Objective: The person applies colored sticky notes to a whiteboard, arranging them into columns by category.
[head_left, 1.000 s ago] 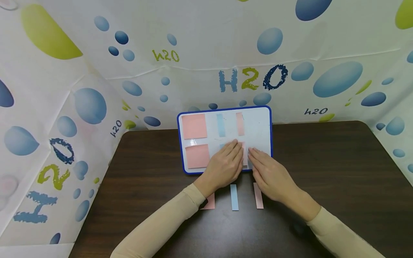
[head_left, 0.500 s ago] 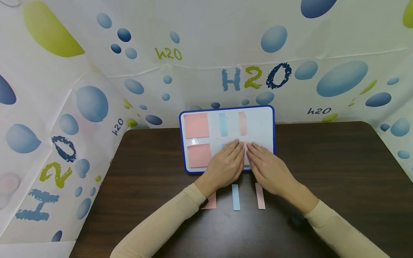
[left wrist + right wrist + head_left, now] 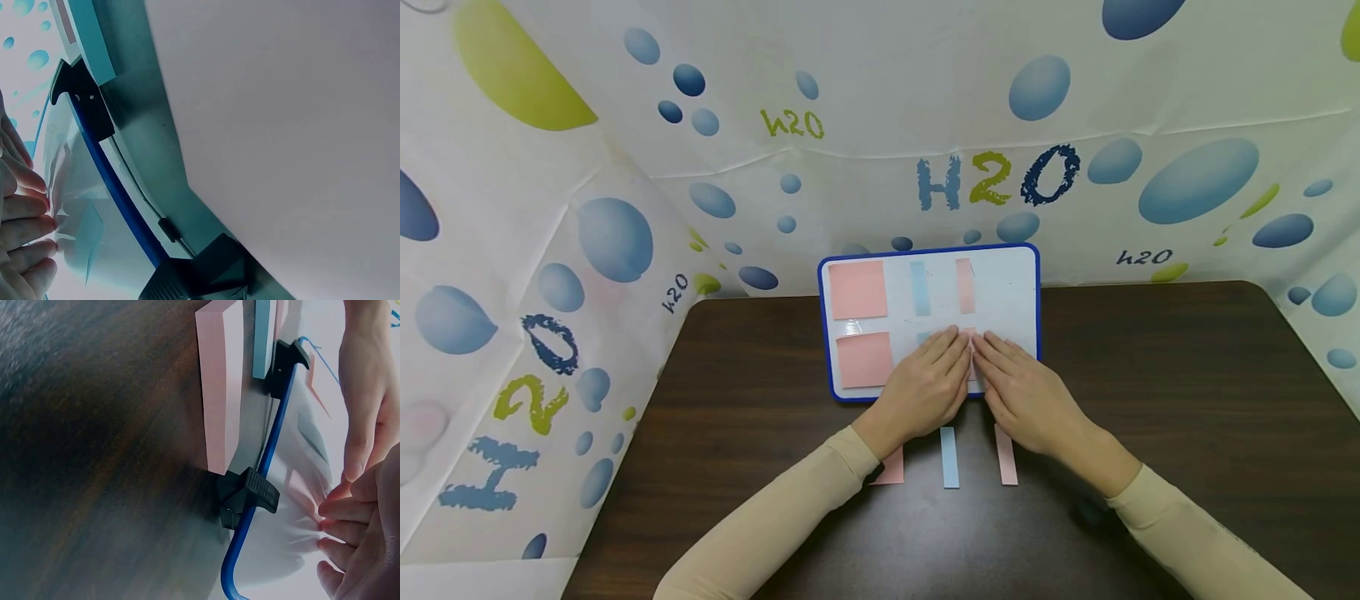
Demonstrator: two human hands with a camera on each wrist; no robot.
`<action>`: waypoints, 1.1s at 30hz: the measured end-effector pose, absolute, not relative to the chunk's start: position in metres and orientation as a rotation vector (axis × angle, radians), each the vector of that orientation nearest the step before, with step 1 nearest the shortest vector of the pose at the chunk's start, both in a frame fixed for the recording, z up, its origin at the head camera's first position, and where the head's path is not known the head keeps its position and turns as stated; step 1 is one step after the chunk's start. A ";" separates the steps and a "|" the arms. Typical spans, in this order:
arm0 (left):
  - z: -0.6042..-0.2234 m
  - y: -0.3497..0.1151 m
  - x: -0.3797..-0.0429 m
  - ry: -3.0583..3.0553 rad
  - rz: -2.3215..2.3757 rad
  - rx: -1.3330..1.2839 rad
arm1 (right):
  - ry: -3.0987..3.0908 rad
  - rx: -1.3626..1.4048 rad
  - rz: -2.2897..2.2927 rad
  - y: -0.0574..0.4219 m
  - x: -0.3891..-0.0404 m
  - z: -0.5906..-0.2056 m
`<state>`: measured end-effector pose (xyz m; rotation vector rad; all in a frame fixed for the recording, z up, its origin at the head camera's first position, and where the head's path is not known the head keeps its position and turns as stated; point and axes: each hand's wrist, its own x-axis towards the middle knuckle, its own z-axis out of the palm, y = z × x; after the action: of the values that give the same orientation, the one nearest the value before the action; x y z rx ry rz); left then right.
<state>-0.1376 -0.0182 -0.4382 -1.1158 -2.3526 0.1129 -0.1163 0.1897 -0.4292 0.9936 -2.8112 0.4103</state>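
Observation:
A whiteboard (image 3: 1011, 292) with a blue frame stands tilted back on black feet. My left hand (image 3: 925, 383) and right hand (image 3: 1033, 396) lie side by side on its lower part, fingertips pressing over a pink sticky strip (image 3: 302, 489). Between the hands only a sliver of that strip shows in the head view. Beside my left fingertips, the top of a lower blue strip (image 3: 922, 338) peeks out. Higher up are another blue strip (image 3: 921, 288) and a pink strip (image 3: 966, 286). Pink square notes, an upper one (image 3: 858, 290) and a lower one (image 3: 864, 360), fill the left side.
On the dark table (image 3: 1150, 375) before the board lie a blue strip pad (image 3: 950, 458), a pink strip pad (image 3: 1006, 456) and a pink square pad (image 3: 891, 467), partly under the left forearm. A patterned white sheet (image 3: 865, 92) rises behind.
My right hand has moved left, its fingertips now over the pink strip and close to my left hand. The left hand stays in place on the board. The head view has shifted slightly.

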 end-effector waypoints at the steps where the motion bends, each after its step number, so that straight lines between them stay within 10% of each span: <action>1: -0.438 -0.018 -0.137 -2.356 0.110 -1.119 | -2.813 0.995 0.411 0.190 -0.116 -0.429; 33: -0.438 -0.019 -0.126 -2.416 0.162 -1.213 | -2.844 1.037 0.370 0.193 -0.106 -0.440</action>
<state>-0.1255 -0.0195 -0.4384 -1.2125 -2.4160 0.1619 -0.1058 0.1932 -0.4403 1.0366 -2.8441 0.3703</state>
